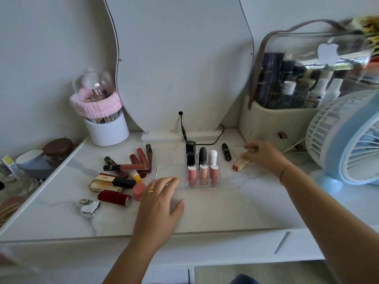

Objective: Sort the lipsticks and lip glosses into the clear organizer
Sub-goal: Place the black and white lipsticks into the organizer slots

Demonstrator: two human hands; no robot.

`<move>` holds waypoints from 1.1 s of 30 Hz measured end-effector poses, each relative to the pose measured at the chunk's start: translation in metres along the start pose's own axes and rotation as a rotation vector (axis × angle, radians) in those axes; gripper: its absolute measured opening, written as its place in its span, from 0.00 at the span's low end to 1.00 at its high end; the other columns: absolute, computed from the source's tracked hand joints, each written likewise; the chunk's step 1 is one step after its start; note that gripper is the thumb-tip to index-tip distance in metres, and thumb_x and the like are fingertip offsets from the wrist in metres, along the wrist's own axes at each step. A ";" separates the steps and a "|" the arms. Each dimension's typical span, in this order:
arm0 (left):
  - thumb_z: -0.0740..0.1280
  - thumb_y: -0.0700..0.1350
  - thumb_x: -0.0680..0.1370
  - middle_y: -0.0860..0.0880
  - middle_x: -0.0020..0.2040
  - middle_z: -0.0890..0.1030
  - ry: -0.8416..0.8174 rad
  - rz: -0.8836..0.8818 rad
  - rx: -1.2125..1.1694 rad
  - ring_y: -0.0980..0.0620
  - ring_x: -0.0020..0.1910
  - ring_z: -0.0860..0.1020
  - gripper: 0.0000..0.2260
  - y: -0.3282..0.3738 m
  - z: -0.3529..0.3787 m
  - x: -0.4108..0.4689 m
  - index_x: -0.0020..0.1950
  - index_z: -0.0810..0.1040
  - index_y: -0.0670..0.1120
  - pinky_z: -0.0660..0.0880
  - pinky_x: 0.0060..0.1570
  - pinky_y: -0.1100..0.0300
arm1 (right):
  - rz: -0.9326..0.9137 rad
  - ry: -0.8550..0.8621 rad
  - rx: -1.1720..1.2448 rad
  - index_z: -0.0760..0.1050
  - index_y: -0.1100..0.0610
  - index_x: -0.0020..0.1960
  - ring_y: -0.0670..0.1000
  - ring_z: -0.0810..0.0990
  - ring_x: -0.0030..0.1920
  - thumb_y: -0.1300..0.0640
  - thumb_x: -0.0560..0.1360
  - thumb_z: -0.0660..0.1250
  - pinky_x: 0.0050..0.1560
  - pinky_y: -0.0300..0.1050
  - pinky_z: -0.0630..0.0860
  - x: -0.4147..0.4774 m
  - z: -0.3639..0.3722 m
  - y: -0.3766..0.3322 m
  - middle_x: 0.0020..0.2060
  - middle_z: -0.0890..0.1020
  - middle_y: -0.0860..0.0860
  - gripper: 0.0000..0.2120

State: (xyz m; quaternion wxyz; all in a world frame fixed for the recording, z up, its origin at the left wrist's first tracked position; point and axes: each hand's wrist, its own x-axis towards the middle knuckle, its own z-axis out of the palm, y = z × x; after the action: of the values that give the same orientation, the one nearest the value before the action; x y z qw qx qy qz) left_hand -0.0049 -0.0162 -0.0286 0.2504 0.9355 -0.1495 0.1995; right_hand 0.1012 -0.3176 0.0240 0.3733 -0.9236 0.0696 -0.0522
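The clear organizer (167,171) stands mid-table. Its right side holds three pink lip glosses (203,174) in front, with a black square lipstick, a dark bullet lipstick (202,155) and a white one behind. My left hand (159,206) rests flat at the organizer's front left corner, fingers apart. A heap of lipsticks and glosses (123,173) lies to its left. My right hand (261,153) is at the right, its fingertips touching a gold and red lipstick (240,165) that lies on the table. A black lipstick (226,152) lies beside it.
A white brush cup with a pink headband (105,128) stands back left, a mirror (180,64) at the back with a black cable. A lidded cosmetics case (297,89) and a blue fan (348,140) crowd the right. A silver keyring (89,208) lies front left.
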 end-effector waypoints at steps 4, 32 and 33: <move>0.66 0.48 0.75 0.54 0.64 0.72 -0.006 -0.008 0.003 0.52 0.66 0.66 0.21 0.001 -0.001 0.000 0.68 0.70 0.50 0.63 0.64 0.57 | -0.014 0.041 -0.052 0.75 0.56 0.60 0.51 0.76 0.49 0.47 0.69 0.71 0.49 0.44 0.71 0.003 0.011 0.002 0.49 0.78 0.51 0.23; 0.64 0.50 0.75 0.56 0.65 0.71 -0.001 0.009 -0.007 0.54 0.66 0.64 0.21 0.000 -0.001 0.000 0.68 0.68 0.51 0.60 0.64 0.60 | -0.398 0.105 0.304 0.80 0.51 0.48 0.36 0.80 0.34 0.56 0.70 0.71 0.36 0.24 0.72 0.009 0.010 -0.107 0.37 0.83 0.43 0.07; 0.64 0.50 0.75 0.56 0.65 0.71 -0.001 0.010 -0.007 0.54 0.66 0.64 0.21 0.000 -0.001 0.000 0.68 0.68 0.51 0.59 0.64 0.60 | -0.426 0.079 0.287 0.81 0.51 0.48 0.37 0.81 0.36 0.56 0.70 0.72 0.38 0.24 0.73 0.004 0.008 -0.112 0.37 0.83 0.43 0.07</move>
State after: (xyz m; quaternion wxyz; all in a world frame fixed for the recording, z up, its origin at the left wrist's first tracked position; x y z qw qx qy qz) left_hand -0.0052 -0.0157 -0.0276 0.2528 0.9339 -0.1549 0.1998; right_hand 0.1168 -0.2327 0.0966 0.4780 -0.8523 -0.1200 -0.1752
